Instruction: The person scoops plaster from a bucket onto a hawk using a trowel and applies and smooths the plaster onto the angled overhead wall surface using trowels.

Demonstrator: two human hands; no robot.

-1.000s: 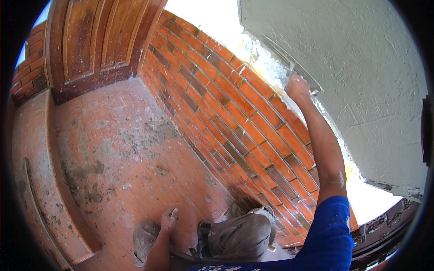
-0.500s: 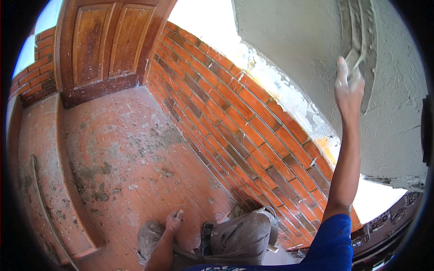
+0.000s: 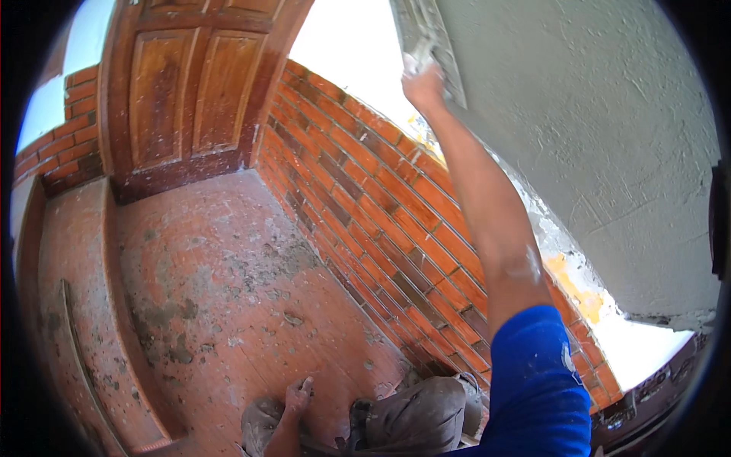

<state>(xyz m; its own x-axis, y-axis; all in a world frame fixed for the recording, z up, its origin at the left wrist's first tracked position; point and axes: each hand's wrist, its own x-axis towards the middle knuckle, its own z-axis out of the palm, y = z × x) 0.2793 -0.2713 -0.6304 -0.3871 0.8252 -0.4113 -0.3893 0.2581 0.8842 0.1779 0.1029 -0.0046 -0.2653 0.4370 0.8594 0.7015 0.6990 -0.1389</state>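
Note:
My right hand, arm stretched up and forward, grips the handle of a long plastering trowel. The trowel's flat blade lies against the left edge of the wet grey plaster on the wall, and its far end runs out of the picture. Grey smears mark my right fingers. Low in the view, my left hand rests by my knee with its fingers curled closed. Whatever it may hold is hidden.
Below the plaster runs a band of orange brick tiles, with a chipped white and yellow strip between. A wooden door stands at the far left. Mortar crumbs dot the red floor. A long thin strip lies on the step at left.
My right hand has swept the trowel left across the plaster to its left edge, the arm now crossing the brick tiles. My left hand stays by my knee. The view has shifted slightly.

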